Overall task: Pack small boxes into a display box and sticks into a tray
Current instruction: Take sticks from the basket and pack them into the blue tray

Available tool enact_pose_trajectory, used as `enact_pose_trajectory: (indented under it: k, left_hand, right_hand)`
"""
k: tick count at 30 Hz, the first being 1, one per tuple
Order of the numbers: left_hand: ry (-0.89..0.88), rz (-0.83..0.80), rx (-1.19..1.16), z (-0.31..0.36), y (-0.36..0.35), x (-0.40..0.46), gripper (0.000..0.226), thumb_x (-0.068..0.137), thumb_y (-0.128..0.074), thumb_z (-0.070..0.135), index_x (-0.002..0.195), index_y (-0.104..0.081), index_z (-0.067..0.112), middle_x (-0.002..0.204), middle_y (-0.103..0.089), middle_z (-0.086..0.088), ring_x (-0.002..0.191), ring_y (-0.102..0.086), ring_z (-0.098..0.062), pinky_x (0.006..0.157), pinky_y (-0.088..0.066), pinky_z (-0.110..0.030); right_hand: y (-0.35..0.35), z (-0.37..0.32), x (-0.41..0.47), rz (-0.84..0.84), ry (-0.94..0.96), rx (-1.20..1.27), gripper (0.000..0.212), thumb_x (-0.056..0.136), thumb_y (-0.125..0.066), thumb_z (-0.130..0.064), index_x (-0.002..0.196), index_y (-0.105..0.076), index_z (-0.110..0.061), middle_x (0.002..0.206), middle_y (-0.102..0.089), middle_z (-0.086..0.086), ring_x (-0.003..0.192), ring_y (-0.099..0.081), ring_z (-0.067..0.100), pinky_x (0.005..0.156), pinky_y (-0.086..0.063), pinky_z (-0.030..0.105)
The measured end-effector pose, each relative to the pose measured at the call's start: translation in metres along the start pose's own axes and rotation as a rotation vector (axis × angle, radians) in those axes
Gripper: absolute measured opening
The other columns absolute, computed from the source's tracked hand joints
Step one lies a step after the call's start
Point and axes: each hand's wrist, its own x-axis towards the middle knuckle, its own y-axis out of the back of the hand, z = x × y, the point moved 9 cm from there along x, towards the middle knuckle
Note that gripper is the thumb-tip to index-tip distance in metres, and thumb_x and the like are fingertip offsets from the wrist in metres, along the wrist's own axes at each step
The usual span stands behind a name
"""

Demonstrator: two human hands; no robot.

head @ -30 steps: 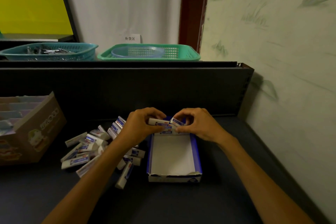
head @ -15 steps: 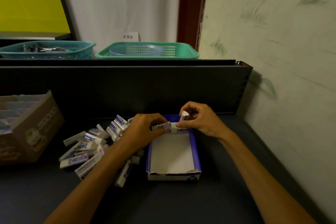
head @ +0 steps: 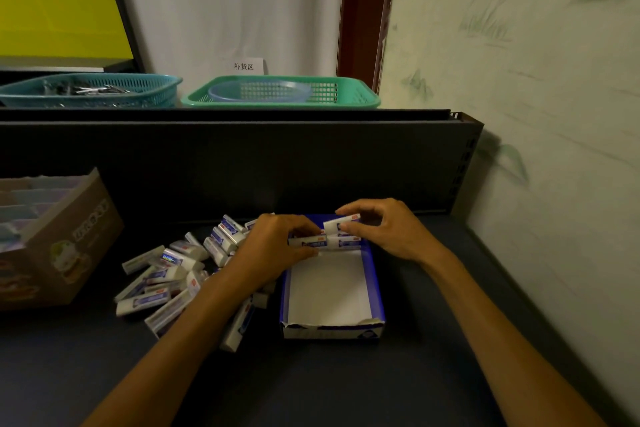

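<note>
Head view, surface: I see a dark table (head: 346,385), patterned wall at 3 o'clock.
Baskets: two, 12 o'clock.
Hands: left hand (head: 273,250) and right hand (head: 391,232) each pinch a small box (head: 341,222) over the display box (head: 375,288).

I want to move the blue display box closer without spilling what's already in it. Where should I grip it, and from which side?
Probably hold the display box by its two long blue side walls, coming from above near the empty front half. The walls stand upright and bare there, while the small boxes sit at the far end under both hands, and the torn front edge looks weaker.
</note>
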Motion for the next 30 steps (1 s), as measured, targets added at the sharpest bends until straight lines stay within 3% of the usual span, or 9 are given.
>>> enact_pose_trajectory:
  k: [6, 13, 19, 22, 30]
  left_hand:
    - [0.033, -0.059, 0.130, -0.003, -0.006, 0.004, 0.031, 0.083, -0.067, 0.029, 0.114, -0.062, 0.026, 0.112, -0.060, 0.004, 0.095, -0.051, -0.005, 0.087, -0.045, -0.024]
    - [-0.002, -0.070, 0.215, 0.004, -0.006, 0.011, 0.028, 0.084, -0.066, 0.029, 0.111, -0.063, 0.025, 0.115, -0.059, 0.004, 0.101, -0.051, -0.008, 0.090, -0.043, -0.025]
    - [0.001, -0.105, 0.295, 0.002, -0.011, 0.015, 0.028, 0.079, -0.070, 0.036, 0.105, -0.066, 0.028, 0.119, -0.050, 0.006, 0.108, -0.038, -0.011, 0.083, -0.032, -0.023]
    - [0.009, -0.130, 0.282, 0.000, -0.015, 0.017, 0.028, 0.078, -0.071, 0.035, 0.105, -0.066, 0.028, 0.118, -0.051, 0.006, 0.107, -0.040, -0.010, 0.082, -0.033, -0.023]
    - [0.032, -0.254, 0.206, -0.009, -0.019, 0.018, 0.024, 0.084, -0.065, 0.027, 0.108, -0.065, 0.024, 0.119, -0.056, 0.005, 0.102, -0.052, -0.007, 0.090, -0.043, -0.023]
  right_hand:
    - [0.000, 0.000, 0.001, 0.020, 0.008, -0.070, 0.016, 0.090, -0.062, -0.026, 0.105, -0.062, -0.025, 0.100, -0.060, -0.014, 0.089, -0.060, -0.005, 0.069, -0.050, 0.009]
    - [-0.001, -0.001, 0.002, 0.039, 0.025, -0.088, 0.012, 0.091, -0.061, -0.026, 0.102, -0.057, -0.028, 0.103, -0.057, -0.012, 0.095, -0.060, 0.002, 0.068, -0.053, 0.015]
    - [0.002, -0.001, 0.006, 0.067, 0.048, -0.259, 0.013, 0.088, -0.064, -0.034, 0.099, -0.063, -0.028, 0.097, -0.056, -0.014, 0.092, -0.049, 0.001, 0.074, -0.040, 0.015]
    - [-0.001, -0.001, 0.004, 0.025, 0.042, -0.298, 0.018, 0.088, -0.064, -0.035, 0.103, -0.065, -0.026, 0.091, -0.053, -0.021, 0.089, -0.047, 0.000, 0.073, -0.040, 0.017]
    - [-0.007, 0.006, 0.006, -0.053, -0.008, -0.347, 0.013, 0.087, -0.065, -0.034, 0.100, -0.062, -0.031, 0.100, -0.056, -0.010, 0.090, -0.049, 0.003, 0.074, -0.040, 0.019]
